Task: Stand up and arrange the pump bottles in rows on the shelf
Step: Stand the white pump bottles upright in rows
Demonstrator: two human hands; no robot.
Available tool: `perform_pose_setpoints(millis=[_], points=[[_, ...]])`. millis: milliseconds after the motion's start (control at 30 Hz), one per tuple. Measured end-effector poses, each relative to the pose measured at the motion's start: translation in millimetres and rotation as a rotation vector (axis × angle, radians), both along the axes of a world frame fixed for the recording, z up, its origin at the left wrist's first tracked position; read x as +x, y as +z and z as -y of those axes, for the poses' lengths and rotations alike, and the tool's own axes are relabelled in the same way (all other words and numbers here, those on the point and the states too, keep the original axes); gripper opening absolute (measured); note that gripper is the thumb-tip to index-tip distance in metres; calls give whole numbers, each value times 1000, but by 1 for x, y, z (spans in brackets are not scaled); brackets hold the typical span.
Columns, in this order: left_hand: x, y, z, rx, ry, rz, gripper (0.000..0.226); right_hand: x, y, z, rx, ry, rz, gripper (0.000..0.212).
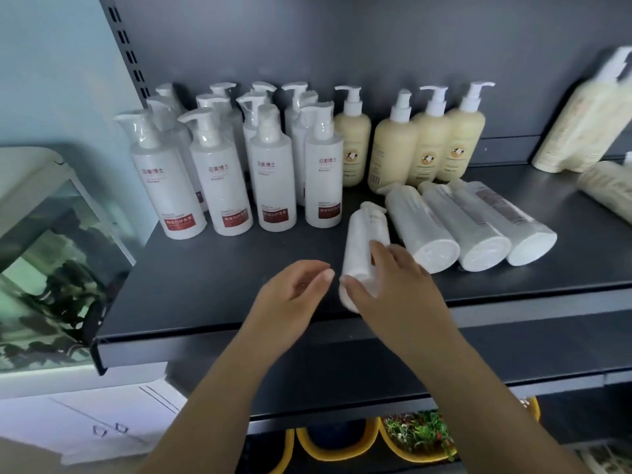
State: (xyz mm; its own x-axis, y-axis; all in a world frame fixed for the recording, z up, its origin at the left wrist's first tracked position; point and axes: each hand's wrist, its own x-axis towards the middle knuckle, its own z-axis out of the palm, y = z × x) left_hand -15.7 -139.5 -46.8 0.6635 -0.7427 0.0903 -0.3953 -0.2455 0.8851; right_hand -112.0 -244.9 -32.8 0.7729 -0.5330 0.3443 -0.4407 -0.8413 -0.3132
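Several white pump bottles with red labels point(273, 186) stand in rows at the back left of the dark shelf point(205, 268). Several cream pump bottles point(393, 152) stand to their right. Three white bottles point(478, 227) lie on their sides, bases toward me. A fourth white bottle point(362, 234) lies near the shelf's front edge. My right hand point(393, 285) grips its base end, thumb on one side and fingers over the top. My left hand point(294, 292) hovers just left of it, fingers relaxed, holding nothing.
A fish tank point(51, 261) stands to the left of the shelf. More cream bottles point(588, 114) lean and lie at the far right. A lower shelf holds yellow-rimmed baskets point(410, 439) with greenery. A slotted upright point(126, 46) runs up the back left.
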Motion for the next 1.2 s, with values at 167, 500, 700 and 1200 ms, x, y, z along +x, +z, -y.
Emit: perform_pose_setpoints(millis=[167,500,700,1200], points=[[-22,-4,15,-20,40,-95,20,-16,0,28,977,-129,95,40],[-41,2,-6,-228,-50,-413,35,-7,5,45,1564,82,141,37],[-33,3,-31,-389,94,-496,40,6,11,20,1784,378,117,25],[82,27,-111,-273,400,-10,53,137,47,-79,1289,583,185,18]])
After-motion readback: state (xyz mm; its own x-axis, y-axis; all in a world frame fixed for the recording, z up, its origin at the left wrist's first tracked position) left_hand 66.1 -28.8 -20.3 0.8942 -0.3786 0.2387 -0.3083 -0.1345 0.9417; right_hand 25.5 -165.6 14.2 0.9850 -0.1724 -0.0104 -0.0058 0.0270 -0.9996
